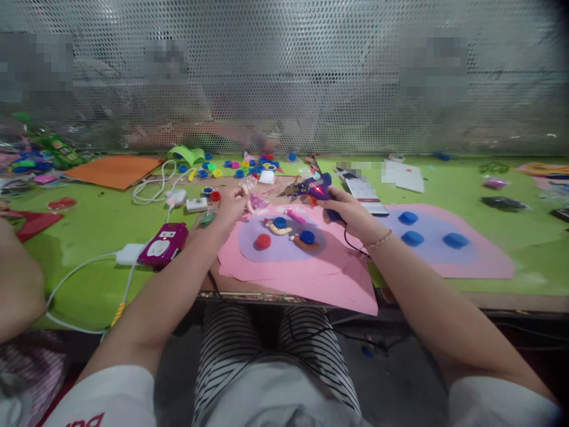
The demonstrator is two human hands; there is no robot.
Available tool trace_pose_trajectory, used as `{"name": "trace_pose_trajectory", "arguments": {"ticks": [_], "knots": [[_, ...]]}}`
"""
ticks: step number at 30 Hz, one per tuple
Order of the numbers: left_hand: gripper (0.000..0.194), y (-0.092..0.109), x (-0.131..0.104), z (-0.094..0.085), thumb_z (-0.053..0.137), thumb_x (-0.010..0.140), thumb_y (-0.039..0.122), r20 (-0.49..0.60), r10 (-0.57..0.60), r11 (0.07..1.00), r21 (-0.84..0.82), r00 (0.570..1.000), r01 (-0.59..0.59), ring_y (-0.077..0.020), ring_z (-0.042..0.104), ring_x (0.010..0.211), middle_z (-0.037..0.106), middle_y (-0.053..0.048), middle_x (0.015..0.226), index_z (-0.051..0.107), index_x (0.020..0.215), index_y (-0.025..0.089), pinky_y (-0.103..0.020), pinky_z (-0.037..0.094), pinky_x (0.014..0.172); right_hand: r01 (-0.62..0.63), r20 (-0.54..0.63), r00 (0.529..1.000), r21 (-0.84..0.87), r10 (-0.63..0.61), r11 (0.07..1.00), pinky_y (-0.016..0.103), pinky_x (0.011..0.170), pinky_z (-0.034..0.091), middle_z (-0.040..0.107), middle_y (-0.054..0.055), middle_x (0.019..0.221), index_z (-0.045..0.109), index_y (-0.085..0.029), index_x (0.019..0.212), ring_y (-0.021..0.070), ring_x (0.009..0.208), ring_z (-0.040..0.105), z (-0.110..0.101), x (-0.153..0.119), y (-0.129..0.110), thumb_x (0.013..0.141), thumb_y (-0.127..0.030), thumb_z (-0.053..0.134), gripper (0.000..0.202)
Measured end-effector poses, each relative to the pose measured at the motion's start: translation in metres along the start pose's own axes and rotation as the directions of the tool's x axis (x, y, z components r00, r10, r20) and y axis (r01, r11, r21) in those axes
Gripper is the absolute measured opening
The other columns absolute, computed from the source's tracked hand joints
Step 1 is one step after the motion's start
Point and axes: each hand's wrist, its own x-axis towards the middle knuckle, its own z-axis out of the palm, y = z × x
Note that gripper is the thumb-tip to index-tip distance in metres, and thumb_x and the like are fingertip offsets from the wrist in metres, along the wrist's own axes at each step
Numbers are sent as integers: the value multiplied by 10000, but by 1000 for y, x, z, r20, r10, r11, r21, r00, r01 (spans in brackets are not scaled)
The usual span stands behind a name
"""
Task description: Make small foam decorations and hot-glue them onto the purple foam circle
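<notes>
My right hand [344, 210] is wrapped round a dark purple glue gun [316, 187] with a small red light, its tip pointing left. To its left, my left hand [235, 206] has its fingers closed on a small pale pink piece [248, 198]. Below both hands lies pink paper [342, 261] with a lilac shape [284, 252] on it. On the lilac shape sit a red cap [264, 241], blue caps [306, 237] with clay-like pieces beside them, and a bright pink stick [295, 216].
A second pink sheet [493, 261] with blue caps lies at the right. Left are a magenta power box [163, 244], white cables and orange paper [115, 171]. Loose coloured caps line the back by a perforated metal screen [284, 77]. Another person's arm [18, 279] rests at far left.
</notes>
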Motion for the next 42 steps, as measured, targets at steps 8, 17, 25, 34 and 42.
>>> {"name": "trace_pose_trajectory", "arguments": {"ticks": [8, 17, 25, 34, 42], "knots": [[209, 9, 2, -21, 469, 771, 213, 169, 208, 705, 657, 963, -267, -140, 553, 501, 556, -7, 487, 521, 571, 180, -239, 443, 553, 13, 15, 1000, -48, -12, 999, 191, 397, 317, 508, -62, 549, 515, -187, 847, 61, 420, 493, 2, -1, -1, 717, -237, 649, 193], [232, -1, 9, -25, 500, 764, 267, 252, 137, 563, 776, 958, -284, -205, 605, 632, 634, -58, 560, 667, 623, 189, -282, 444, 616, -5, -7, 1000, -24, 4, 1000, 191, 384, 304, 515, -57, 586, 515, -185, 856, 54, 413, 488, 4, -3, -4, 700, -216, 644, 205], [287, -6, 18, -27, 492, 814, 271, 155, 248, 555, 786, 956, -271, -257, 630, 940, 697, -121, 1025, 684, 996, 160, -354, 477, 823, 10, 3, 1000, -35, -10, 999, 187, 413, 354, 516, -61, 562, 520, -184, 852, 61, 425, 505, 2, -2, -2, 700, -219, 643, 199], [353, -6, 14, -25, 562, 784, 228, 117, 280, 435, 870, 953, -234, -288, 548, 1089, 502, -166, 1180, 600, 1125, 147, -397, 415, 998, -2, -12, 1000, -11, 2, 1000, 182, 383, 329, 513, -58, 565, 499, -191, 827, 59, 412, 493, 5, -2, -4, 696, -204, 644, 195], [322, -10, 23, -24, 524, 777, 124, 191, 296, 585, 738, 936, -336, -246, 552, 1086, 611, -116, 1120, 609, 1086, 156, -379, 436, 962, -6, -18, 1000, -20, 5, 1000, 195, 409, 359, 515, -59, 567, 505, -191, 839, 65, 423, 497, 4, -3, -5, 688, -229, 671, 228]]}}
